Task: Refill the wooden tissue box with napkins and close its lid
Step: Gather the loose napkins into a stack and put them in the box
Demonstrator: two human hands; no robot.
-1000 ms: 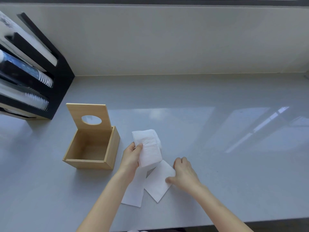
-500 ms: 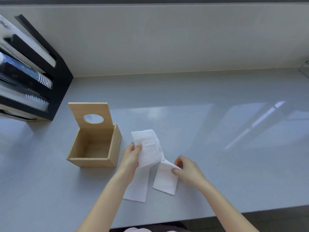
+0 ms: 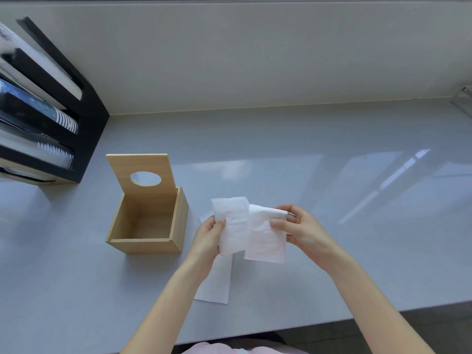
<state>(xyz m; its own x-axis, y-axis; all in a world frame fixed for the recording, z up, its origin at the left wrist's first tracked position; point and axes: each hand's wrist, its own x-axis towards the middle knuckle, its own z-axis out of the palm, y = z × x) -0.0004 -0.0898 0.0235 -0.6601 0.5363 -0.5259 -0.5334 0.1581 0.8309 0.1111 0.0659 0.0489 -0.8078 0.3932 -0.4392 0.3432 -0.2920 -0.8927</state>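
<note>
The wooden tissue box [image 3: 176, 226] stands on the grey counter, left of my hands, and nothing lies inside it. Its lid [image 3: 143, 172], with an oval hole, is tilted up at the back. My left hand [image 3: 208, 238] pinches a folded stack of white napkins [image 3: 233, 226] held above the counter. My right hand [image 3: 304, 231] holds a second white napkin [image 3: 265, 238] by its top edge, overlapping the stack's right side. Another napkin [image 3: 214, 284] lies flat on the counter beneath my left wrist.
A black rack [image 3: 51, 106] holding sleeves of stacked cups stands at the far left against the pale wall. The counter's front edge [image 3: 332, 320] runs just below my forearms. A clear object [image 3: 463, 98] sits at the far right edge.
My right hand lifted the second napkin off the counter and brought it up against the stack in my left hand. The box has not moved.
</note>
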